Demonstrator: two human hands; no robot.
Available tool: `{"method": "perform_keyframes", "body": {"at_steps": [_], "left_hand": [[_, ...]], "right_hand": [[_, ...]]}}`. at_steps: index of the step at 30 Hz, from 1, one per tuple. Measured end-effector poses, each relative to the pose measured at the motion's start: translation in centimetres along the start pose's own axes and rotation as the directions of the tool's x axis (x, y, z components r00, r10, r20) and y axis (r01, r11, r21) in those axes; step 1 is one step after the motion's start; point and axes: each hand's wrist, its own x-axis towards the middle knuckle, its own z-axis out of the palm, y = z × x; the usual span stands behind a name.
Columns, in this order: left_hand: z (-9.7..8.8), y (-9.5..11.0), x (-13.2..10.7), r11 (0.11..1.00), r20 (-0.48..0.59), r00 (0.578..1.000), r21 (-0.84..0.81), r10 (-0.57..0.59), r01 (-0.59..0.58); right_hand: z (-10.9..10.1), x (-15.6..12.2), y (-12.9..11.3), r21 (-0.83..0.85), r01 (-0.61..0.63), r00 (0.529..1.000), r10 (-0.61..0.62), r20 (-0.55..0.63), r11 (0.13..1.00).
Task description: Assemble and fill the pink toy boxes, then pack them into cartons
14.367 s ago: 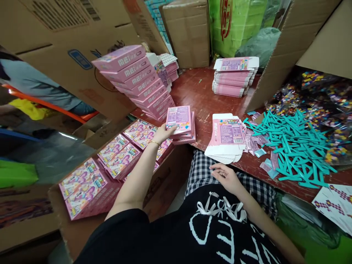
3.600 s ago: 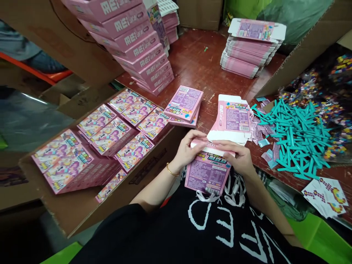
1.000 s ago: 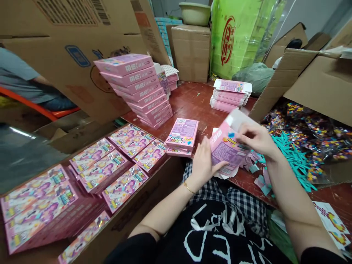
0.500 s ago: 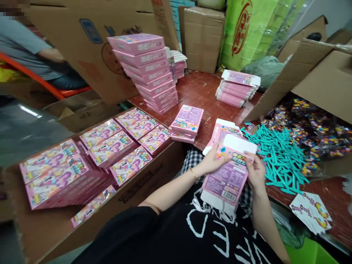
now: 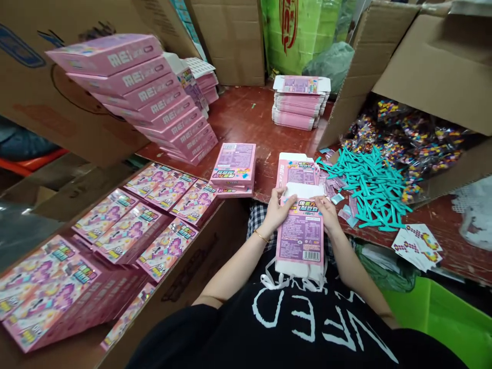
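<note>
A pink and purple cardboard box [image 5: 300, 236] is held in front of my chest, its printed back facing up and its white end flaps open at both ends. My left hand [image 5: 277, 209] grips its upper left edge, thumb on the printed face. At the upper right edge, my right hand [image 5: 326, 212] is closed on the same box, fingers near the far flap. Just beyond, an unfilled flat pink carton [image 5: 298, 171] lies at the table edge. Left of it rests a short pile of closed pink boxes [image 5: 234, 163].
A tall, leaning stack of pink boxes [image 5: 154, 102] stands at left, above a large carton of packed boxes [image 5: 126, 220]. Flat cartons [image 5: 302, 102] are piled at the back. Teal plastic sticks [image 5: 376, 184], printed cards [image 5: 417, 246] and a carton of bagged beads [image 5: 418, 138] lie right.
My view has swung left-to-right and closer, so the surroundings shift left. The box is now straighter before me; both hands still hold it, the right one nearer its upper edge.
</note>
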Motion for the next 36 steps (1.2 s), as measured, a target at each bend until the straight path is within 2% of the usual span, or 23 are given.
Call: {"method": "perform_keyframes", "body": {"at_steps": [4, 6, 8, 11, 14, 16, 18, 20, 23, 25, 27, 28, 30, 34, 36], "left_hand": [[0.4, 0.4, -0.2, 0.999, -0.002, 1.0, -0.039, 0.011, -0.011], [0.4, 1.0, -0.5, 0.999, 0.025, 0.999, -0.009, 0.031, -0.031], [0.2, 1.6, -0.7, 0.998, 0.071, 0.997, 0.059, -0.006, 0.002], [-0.2, 1.8, -0.6, 0.995, 0.084, 0.996, 0.094, -0.027, 0.019], [-0.2, 1.4, -0.7, 0.997, -0.033, 0.997, -0.032, 0.07, -0.071], [-0.2, 1.5, -0.8, 0.99, -0.076, 0.994, -0.108, 0.083, -0.091], [-0.2, 2.1, -0.8, 0.993, -0.005, 0.999, -0.111, 0.036, -0.036], [-0.3, 3.0, -0.7, 0.995, 0.092, 0.995, -0.087, -0.048, 0.056], [-0.5, 3.9, -0.3, 0.974, 0.097, 0.982, -0.149, -0.159, 0.173], [-0.5, 3.8, -0.1, 0.969, 0.054, 0.985, -0.179, -0.165, 0.172], [-0.5, 3.2, -0.4, 0.987, 0.027, 0.996, -0.137, -0.082, 0.085], [-0.4, 2.8, -0.6, 0.995, 0.022, 1.0, -0.097, -0.021, 0.023], [-0.2, 2.0, -1.3, 0.997, 0.026, 0.997, -0.038, 0.07, -0.069], [0.1, 1.7, -2.0, 0.995, 0.106, 0.99, -0.011, 0.098, -0.097], [-0.2, 2.3, -1.5, 0.995, 0.13, 0.986, -0.024, 0.1, -0.098]], "right_hand": [[0.1, 0.1, -0.2, 0.08, -0.056, 0.998, 0.055, 0.011, 0.995], [-0.1, -0.1, -0.7, 0.094, -0.066, 0.997, 0.061, 0.057, 0.993], [-0.3, -0.4, -1.0, 0.055, -0.038, 0.995, 0.033, 0.092, 0.998], [-0.3, -0.9, -1.2, -0.077, 0.144, 0.988, -0.139, 0.062, 0.987], [0.0, -1.4, -1.5, -0.158, 0.341, 0.939, -0.345, 0.004, 0.927], [0.2, -1.7, -2.3, -0.23, 0.392, 0.918, -0.396, 0.03, 0.891], [0.3, -1.8, -3.4, -0.312, 0.399, 0.916, -0.393, 0.085, 0.862], [0.2, -1.7, -4.8, -0.317, 0.362, 0.932, -0.342, 0.12, 0.877], [-0.2, -1.2, -6.3, -0.131, 0.145, 0.984, -0.129, 0.122, 0.981], [-0.7, -0.7, -6.6, 0.013, -0.031, 0.991, 0.029, 0.13, 0.999], [-1.1, -0.5, -6.4, 0.068, -0.125, 0.981, 0.113, 0.156, 0.99], [-1.3, -0.5, -6.1, 0.061, -0.132, 0.979, 0.121, 0.162, 0.989], [-1.5, -0.7, -5.6, 0.0, -0.071, 0.986, 0.071, 0.153, 0.997], [-1.4, -1.6, -5.2, -0.145, 0.148, 0.974, -0.119, 0.191, 0.978], [-1.5, -2.1, -5.3, -0.14, 0.184, 0.963, -0.149, 0.226, 0.973]]}}
